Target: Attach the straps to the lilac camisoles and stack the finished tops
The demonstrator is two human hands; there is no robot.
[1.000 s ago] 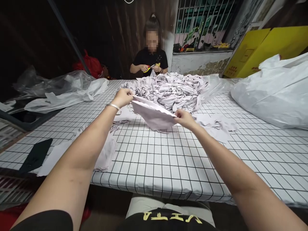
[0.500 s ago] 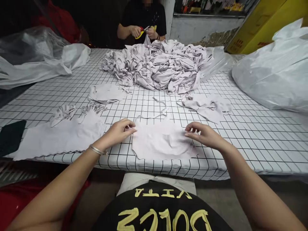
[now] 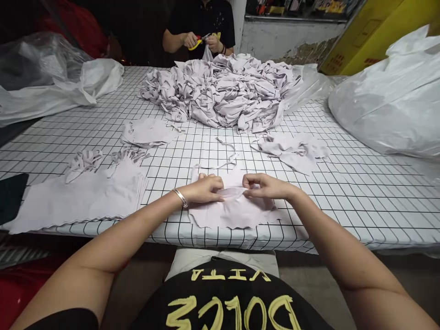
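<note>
A pale lilac fabric piece (image 3: 237, 214) with a wavy edge lies in front of me near the table's front edge. My left hand (image 3: 205, 189), with a bracelet at the wrist, rests on its upper left part, fingers curled and pinching the cloth. From the other side my right hand (image 3: 264, 187) pinches the same piece, thumb and forefinger close together. Between the two hands the cloth rises in a small fold. A thin fabric strip (image 3: 229, 160) curls just beyond the piece.
Stacked fabric pieces (image 3: 82, 201) lie at left, another small stack (image 3: 147, 132) behind them. Crumpled pieces (image 3: 292, 149) are at right. Across the checked table (image 3: 360, 201), a large fabric heap (image 3: 223, 91) sits before a person (image 3: 202, 27) holding scissors (image 3: 197, 42). Plastic bags (image 3: 388, 101) stand right.
Both my hands have moved inward from the fabric's side edges to its middle and taken hold. The cloth between them is now lifted into a fold.
</note>
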